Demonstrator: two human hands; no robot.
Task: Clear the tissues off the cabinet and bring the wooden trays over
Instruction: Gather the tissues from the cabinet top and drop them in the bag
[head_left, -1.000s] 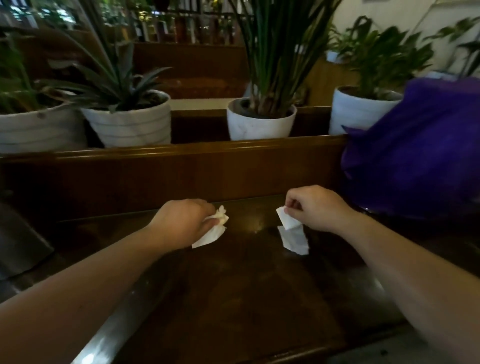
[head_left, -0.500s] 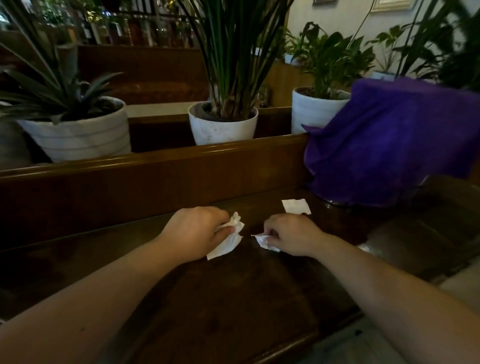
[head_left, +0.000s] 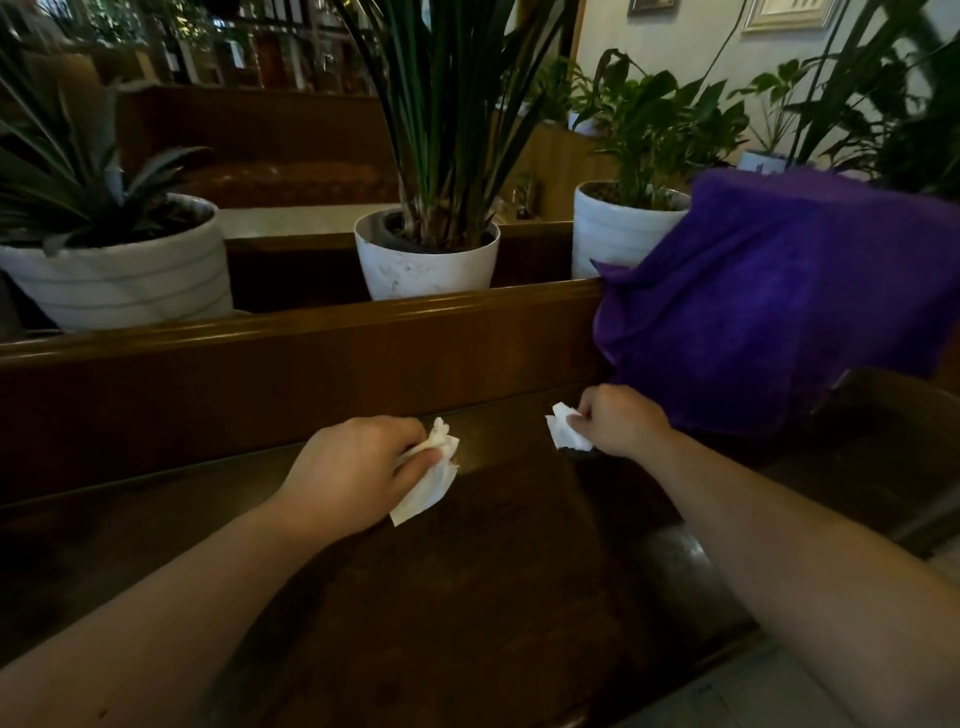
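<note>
The fingers (head_left: 415, 460) of the left hand (head_left: 358, 473) are closed on a crumpled tissue (head_left: 431, 480) trailing toward the wrist, while the right hand (head_left: 621, 421) pinches a smaller tissue (head_left: 563, 434) just inboard of its fingertips, low over the bench (head_left: 493, 597); no trays show.

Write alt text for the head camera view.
Both hands pinch white tissues above a dark wooden cabinet top: left hand, right hand. Behind stand white potted plants and a purple cloth.
</note>
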